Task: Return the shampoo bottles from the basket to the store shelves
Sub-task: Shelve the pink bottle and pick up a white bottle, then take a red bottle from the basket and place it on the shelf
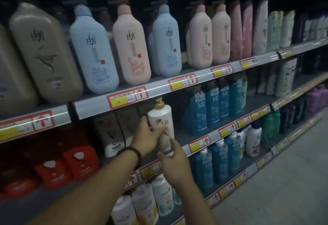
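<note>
A white shampoo bottle with a gold pump (pixel 162 118) stands upright at the front of the second shelf (pixel 204 137). My left hand (pixel 148 137), with a dark bead bracelet on the wrist, grips the bottle's left side and front. Just below and to the right is my right hand (pixel 174 162), its fingers apart, with the fingertips near the bottle's lower part; I cannot tell if they touch it. The basket is out of view.
The top shelf (pixel 156 87) holds large grey, blue and pink pump bottles. Brown bottles (pixel 113 132) stand behind the white one, red bottles (pixel 71 162) to its left, teal bottles (pixel 213 107) to its right. White bottles (pixel 159 196) fill the lower shelf. The aisle floor (pixel 284 180) lies right.
</note>
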The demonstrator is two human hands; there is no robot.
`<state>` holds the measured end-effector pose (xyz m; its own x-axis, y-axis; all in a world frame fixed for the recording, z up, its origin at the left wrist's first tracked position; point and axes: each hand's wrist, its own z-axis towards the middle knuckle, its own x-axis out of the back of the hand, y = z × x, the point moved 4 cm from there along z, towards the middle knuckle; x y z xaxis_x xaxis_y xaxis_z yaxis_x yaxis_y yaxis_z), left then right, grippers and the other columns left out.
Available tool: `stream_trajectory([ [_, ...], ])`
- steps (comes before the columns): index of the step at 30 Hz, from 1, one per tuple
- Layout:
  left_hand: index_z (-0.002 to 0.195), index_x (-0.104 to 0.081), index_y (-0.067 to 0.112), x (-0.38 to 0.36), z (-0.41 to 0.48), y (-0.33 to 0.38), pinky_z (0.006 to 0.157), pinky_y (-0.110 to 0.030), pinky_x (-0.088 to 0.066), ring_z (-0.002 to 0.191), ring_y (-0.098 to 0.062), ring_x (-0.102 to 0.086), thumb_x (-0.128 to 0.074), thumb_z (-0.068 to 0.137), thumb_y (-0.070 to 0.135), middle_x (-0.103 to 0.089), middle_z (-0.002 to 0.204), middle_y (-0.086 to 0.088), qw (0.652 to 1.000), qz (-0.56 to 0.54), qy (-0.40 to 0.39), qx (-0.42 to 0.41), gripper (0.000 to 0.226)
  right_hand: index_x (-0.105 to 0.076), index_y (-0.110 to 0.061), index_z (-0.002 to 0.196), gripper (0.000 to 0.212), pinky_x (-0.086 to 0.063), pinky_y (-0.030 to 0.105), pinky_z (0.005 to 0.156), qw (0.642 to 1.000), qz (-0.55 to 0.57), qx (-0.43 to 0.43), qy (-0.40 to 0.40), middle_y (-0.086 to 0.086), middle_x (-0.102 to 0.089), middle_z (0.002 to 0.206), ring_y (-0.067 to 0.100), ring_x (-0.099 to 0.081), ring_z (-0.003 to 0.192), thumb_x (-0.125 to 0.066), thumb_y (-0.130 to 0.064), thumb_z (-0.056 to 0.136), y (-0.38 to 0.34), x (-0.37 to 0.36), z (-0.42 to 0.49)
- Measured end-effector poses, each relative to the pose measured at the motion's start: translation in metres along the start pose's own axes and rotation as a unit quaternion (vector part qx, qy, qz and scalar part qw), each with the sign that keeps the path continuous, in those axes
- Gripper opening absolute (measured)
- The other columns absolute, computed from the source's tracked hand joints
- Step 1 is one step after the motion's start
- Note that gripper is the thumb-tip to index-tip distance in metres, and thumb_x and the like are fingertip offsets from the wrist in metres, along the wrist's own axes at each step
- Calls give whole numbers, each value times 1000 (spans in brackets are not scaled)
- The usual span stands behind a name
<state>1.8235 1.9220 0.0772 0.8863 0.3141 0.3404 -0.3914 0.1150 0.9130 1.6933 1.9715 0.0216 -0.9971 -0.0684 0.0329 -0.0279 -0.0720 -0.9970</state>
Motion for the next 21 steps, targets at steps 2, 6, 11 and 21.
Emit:
stream_trajectory([
  [2,132,-58,16,-9,12,0,98,-47,-63,114,-22,-72,-79,97,27,-73,131,-4,1000,8,6,19,42,-53,-28,154,55,-52,30,106,1000,-6,-14,-7,-7,-65,141,11,-62,122,-69,-17,102,3,-2,1],
  [6,122,-62,14,-23,20,5,95,-49,-63,109,-26,-74,-80,96,33,-75,129,-7,998,36,34,27,37,-40,-20,164,65,-46,28,100,999,3,-43,2,1,-59,147,10,-55,117,-68,-22,105,10,-1,6],
  [11,130,-58,10,-26,14,8,93,-46,-62,119,-30,-72,-77,99,31,-70,138,-11,998,54,32,23,42,-40,-20,161,62,-49,24,86,998,-20,-64,1,2,-60,139,15,-59,114,-67,-25,105,12,1,5],
  [21,114,-63,24,66,-58,-13,85,-36,-59,108,-25,-68,-59,91,-11,-67,115,-2,944,308,-119,-13,43,-57,-18,139,35,-55,37,97,974,-213,-5,-78,8,-69,132,26,-67,120,-64,-25,105,-7,-30,-33],
])
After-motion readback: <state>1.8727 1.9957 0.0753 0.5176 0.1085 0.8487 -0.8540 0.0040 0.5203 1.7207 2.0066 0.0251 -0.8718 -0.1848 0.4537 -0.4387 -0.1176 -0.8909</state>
